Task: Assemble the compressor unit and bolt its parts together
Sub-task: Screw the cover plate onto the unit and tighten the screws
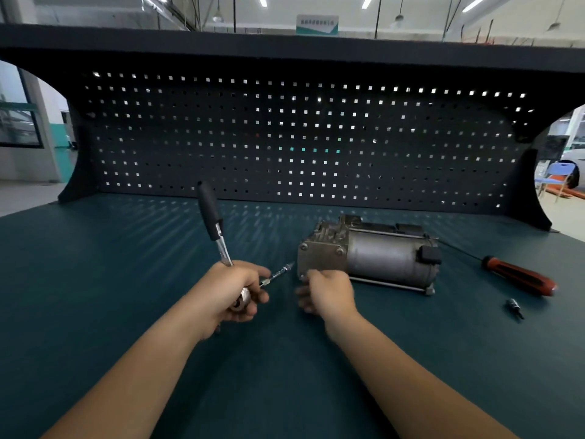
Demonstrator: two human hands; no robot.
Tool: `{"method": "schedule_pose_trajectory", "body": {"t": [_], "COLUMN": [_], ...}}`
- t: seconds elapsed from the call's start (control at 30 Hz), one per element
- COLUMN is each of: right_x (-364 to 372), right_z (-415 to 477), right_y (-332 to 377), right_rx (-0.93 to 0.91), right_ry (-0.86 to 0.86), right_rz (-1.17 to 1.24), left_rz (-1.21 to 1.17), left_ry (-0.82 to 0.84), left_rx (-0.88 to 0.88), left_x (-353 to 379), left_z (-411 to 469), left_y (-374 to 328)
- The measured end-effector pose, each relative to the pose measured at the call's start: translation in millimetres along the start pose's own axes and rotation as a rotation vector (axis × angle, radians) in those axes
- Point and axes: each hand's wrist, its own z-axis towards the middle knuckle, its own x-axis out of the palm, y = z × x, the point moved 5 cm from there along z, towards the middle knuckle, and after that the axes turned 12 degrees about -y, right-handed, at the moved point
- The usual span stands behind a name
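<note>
Teal benchtop, dark pegboard, workshop ceiling lights

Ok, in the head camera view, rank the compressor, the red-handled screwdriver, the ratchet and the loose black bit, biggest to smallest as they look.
1. Compressor.
2. Ratchet, held in the left hand, which hides part of it, and tilted toward the camera, so its rank is unsure.
3. Red-handled screwdriver, looking similar in length to the ratchet.
4. Loose black bit, clearly the smallest.
</note>
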Motion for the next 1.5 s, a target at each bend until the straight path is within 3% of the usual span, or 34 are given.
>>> {"method": "schedule_pose_trajectory", "body": {"t": [0.07,0.2,1.0,1.5], "right_x": [23,38,37,38], "right_z": [-20,-39,-37,-36], "right_y": [-4,-4,-9,-11], "right_rx": [0.366,0.503,0.477,0.495], "right_ry": [0.148,0.267,0.248,0.241], "right_rz": [0.446,0.683,0.482,0.546], "left_rz": [0.051,0.137,0.159,0.164], "left_ry": [0.04,0.092,0.083,0.057], "left_rx": [-0.001,0.002,0.022,0.024], "left_x": [5,5,12,14], "left_z": [-4,-10,-4,-6], "left_y": [-1,0,11,11]}}
